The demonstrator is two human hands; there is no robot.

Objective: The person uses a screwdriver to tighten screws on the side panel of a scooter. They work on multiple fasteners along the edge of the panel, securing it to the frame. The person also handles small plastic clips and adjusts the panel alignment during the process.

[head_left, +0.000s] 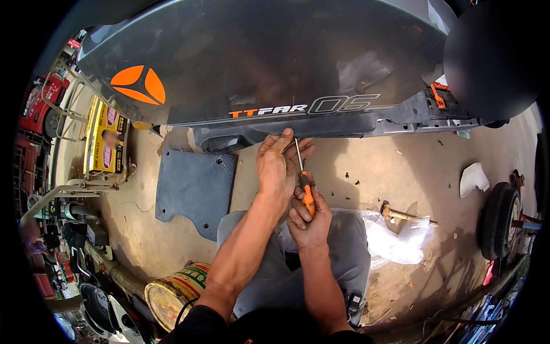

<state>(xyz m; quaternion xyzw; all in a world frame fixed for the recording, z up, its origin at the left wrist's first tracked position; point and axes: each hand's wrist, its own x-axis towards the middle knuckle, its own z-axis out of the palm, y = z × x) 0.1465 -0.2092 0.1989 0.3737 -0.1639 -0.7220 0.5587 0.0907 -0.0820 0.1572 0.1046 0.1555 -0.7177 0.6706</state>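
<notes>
My right hand [309,221] is closed around the orange and black handle of a screwdriver [307,192]. Its metal shaft points away from me, up to the lower edge of a dark grey body panel [229,69] with orange decals. What the tip meets is too small to make out. Beside the shaft is my left hand [276,163], its thumb at the panel's edge and its fingers stretched out and apart behind the shaft. Any small part at those fingertips is hidden.
A dark ribbed mat [195,186] lies on the floor at left, near a yellow battery box [107,140] and a bucket [175,292]. Several small screws [347,175], a hammer-like tool [401,214] and clear plastic wrap [401,243] lie right. A wheel [501,221] stands far right.
</notes>
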